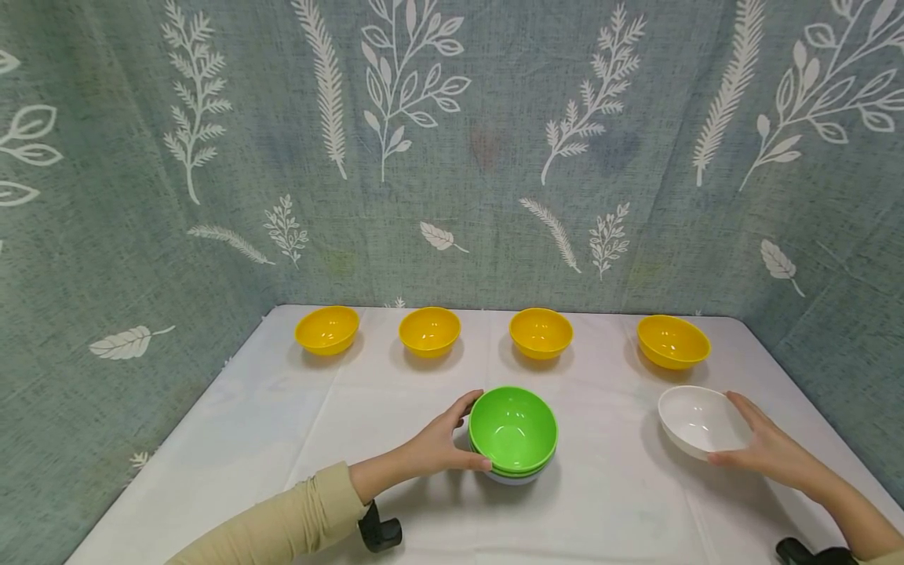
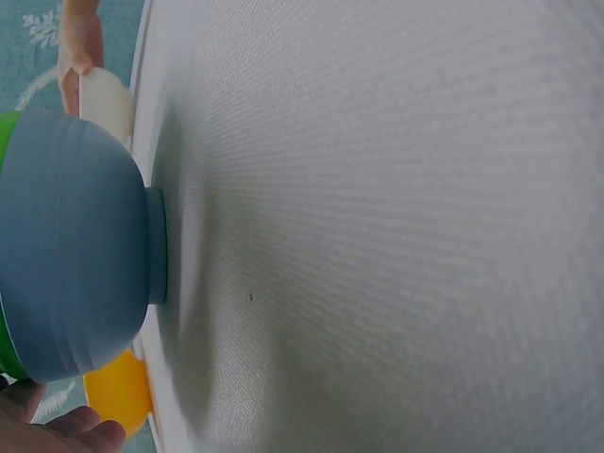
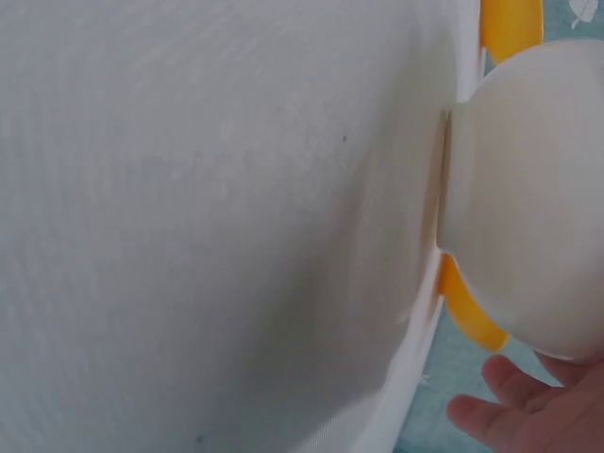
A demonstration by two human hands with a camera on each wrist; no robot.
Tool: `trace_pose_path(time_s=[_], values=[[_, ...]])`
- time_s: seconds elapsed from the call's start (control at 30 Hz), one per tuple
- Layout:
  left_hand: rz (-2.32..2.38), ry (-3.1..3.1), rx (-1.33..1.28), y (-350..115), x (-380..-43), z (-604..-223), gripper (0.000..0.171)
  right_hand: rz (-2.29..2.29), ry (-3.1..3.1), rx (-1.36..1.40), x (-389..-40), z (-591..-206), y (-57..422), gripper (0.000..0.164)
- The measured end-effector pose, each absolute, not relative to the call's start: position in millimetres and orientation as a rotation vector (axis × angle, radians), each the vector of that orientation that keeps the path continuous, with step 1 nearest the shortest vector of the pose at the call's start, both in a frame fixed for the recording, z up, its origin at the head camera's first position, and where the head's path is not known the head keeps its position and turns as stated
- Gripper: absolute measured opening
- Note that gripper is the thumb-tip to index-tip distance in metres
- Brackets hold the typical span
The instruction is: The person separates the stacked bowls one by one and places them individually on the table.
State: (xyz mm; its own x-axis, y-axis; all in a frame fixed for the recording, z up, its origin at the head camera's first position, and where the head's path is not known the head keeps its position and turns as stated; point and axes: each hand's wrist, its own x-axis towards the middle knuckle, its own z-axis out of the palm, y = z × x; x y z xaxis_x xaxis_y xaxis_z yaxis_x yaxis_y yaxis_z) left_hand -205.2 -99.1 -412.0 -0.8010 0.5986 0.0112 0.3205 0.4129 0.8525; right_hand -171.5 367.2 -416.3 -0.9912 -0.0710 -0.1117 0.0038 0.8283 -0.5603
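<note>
head view: gripping stacked bowls [image 1: 513, 430] with left hand [image 1: 439, 447], white bowl [image 1: 695, 422] with right hand [image 1: 770, 451]; thumbs near, fingers far, spread wide, likely for balance.

Leaf-curtained booth [image 1: 487, 267], white tabletop [image 1: 600, 510]

Green bowl [image 1: 513, 430]; bottom bowl [image 2: 75, 245] perhaps bluish.

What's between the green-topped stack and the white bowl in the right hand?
Only bare white cloth, with some shadow on it, separates the green-topped stack from the white bowl that the right hand holds; the head view shows this.
</note>
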Motion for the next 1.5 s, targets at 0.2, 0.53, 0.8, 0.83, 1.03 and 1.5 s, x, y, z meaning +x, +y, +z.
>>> trace_pose_path(time_s=[0.2, 0.53, 0.8, 0.83, 1.03, 1.5], values=[[1.331, 2.379, 0.792, -99, -205, -412, 0.101, -0.899, 2.861, -0.069, -168, -418, 372, 0.105], [1.33, 2.372, 0.777, -99, -204, -411, 0.101, -0.954, 2.85, -0.129, -165, -425, 379, 0.104], [1.327, 2.377, 0.778, -99, -204, -410, 0.101, -0.961, 2.841, -0.149, -165, -425, 380, 0.103], [1.328, 2.377, 0.778, -99, -204, -410, 0.101, -0.956, 2.842, -0.148, -165, -425, 380, 0.104], [1.336, 2.373, 0.795, -100, -205, -412, 0.103, -0.946, 2.837, -0.134, -165, -425, 378, 0.106], [1.345, 2.351, 0.796, -101, -203, -414, 0.102, -1.109, 2.954, -0.353, -162, -380, 314, 0.108]])
